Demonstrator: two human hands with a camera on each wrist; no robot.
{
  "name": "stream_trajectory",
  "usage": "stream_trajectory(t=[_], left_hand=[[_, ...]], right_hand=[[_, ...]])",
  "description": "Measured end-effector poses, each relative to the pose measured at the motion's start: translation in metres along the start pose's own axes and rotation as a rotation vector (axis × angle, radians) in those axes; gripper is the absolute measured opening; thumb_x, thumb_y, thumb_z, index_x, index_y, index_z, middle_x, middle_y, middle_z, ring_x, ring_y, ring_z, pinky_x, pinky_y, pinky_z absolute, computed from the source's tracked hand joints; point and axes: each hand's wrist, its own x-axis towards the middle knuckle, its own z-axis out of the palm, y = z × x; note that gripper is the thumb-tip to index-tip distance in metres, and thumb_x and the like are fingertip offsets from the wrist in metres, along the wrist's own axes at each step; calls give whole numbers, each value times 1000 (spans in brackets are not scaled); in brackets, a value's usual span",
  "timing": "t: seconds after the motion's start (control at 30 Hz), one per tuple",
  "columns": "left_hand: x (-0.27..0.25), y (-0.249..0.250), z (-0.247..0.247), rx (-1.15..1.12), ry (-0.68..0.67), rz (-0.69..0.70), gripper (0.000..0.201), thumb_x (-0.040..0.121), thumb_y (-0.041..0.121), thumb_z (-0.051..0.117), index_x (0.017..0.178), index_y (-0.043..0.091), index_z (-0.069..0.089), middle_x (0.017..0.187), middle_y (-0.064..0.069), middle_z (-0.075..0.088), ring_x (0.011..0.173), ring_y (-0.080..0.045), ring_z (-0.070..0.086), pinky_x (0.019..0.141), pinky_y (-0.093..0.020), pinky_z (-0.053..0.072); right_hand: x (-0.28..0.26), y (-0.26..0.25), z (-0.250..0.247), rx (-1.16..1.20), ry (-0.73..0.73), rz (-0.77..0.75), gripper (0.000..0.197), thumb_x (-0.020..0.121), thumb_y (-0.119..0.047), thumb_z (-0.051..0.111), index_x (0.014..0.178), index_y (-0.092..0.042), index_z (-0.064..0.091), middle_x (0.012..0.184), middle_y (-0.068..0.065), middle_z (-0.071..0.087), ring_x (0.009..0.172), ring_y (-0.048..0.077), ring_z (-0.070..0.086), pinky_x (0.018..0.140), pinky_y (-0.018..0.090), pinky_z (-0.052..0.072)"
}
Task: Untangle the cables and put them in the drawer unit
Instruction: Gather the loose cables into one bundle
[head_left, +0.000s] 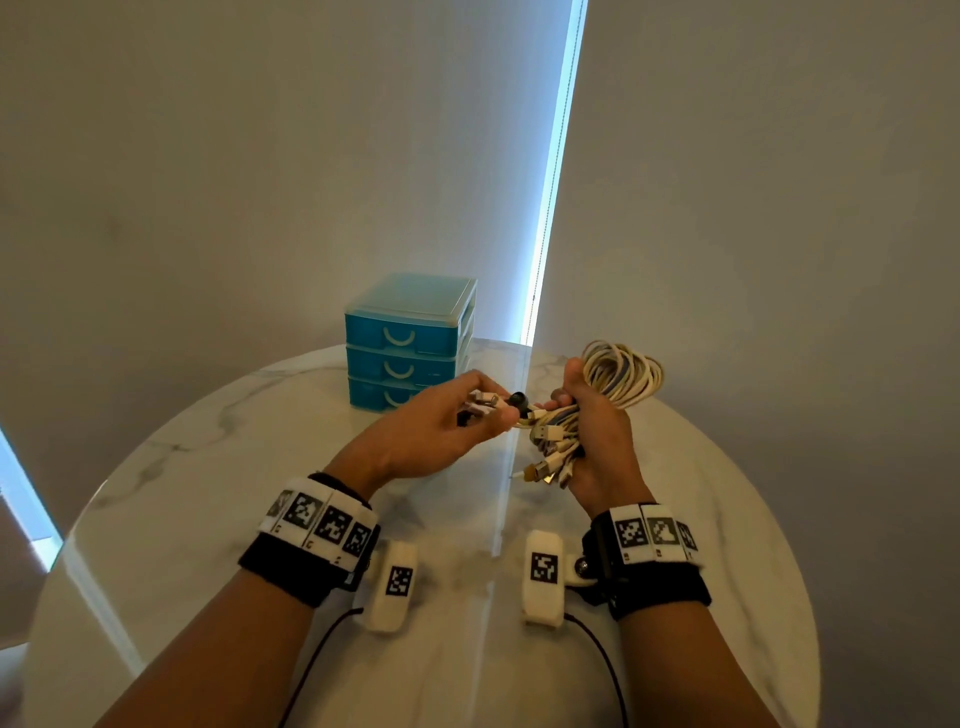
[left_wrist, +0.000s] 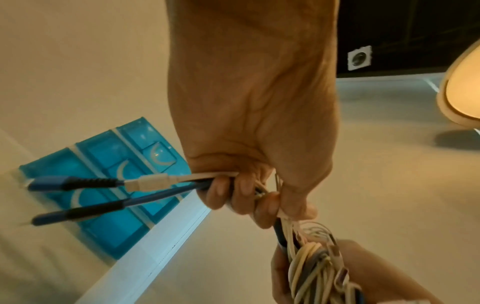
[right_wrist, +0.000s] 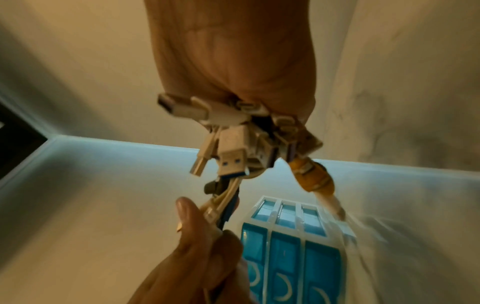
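Observation:
A tangled bundle of white, cream and blue cables (head_left: 618, 375) is held above the round marble table (head_left: 208, 467). My right hand (head_left: 597, 436) grips the bundle, with coiled loops sticking up behind it and several USB plugs (right_wrist: 233, 148) hanging below. My left hand (head_left: 447, 426) grips a few cable ends (left_wrist: 155, 183), one white and two blue with black collars, that stick out past its fingers (left_wrist: 221, 193). The blue three-drawer unit (head_left: 410, 343) stands at the table's far side, just behind my left hand, with all drawers closed.
Grey blinds hang behind the table, with a bright gap of light (head_left: 550, 171) between them. Bare marble lies on the left and right of my arms. In the left wrist view a wall socket (left_wrist: 359, 58) shows on a dark wall.

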Motion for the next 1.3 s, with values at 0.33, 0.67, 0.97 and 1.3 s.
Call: stream_trajectory(t=[0.33,0.67,0.97,1.3], left_hand=[[3,-9,0,284,342,286,32,101,59,62,82,33,59,80,11,73,75,-9,68,70,-22,49],[4,-2,-7,28,331,180,68,102,71,41,87,13,74,73,-6,68,69,-13,63,70,-33,53],[-4,2,-12,-127,356,205,41,91,46,82,74,14,62,64,4,63,63,-8,57,62,-18,47],[-6,-1,-20,-146,217,51,31,94,55,74,94,25,81,85,8,80,81,-7,75,78,-18,57]], right_hand=[[-7,6,7,-318,-229,99,53,95,-60,71,74,-12,62,63,8,60,48,18,57,48,30,50],[-22,17,23,-379,-525,125,65,101,-72,34,123,-24,71,98,7,82,88,21,76,73,33,64],[-25,23,22,-523,-738,103,60,69,-66,82,96,-16,67,77,1,68,73,14,68,65,30,57],[-15,29,20,-642,-534,142,26,84,-10,76,110,-10,72,82,16,70,75,28,66,69,38,59]])
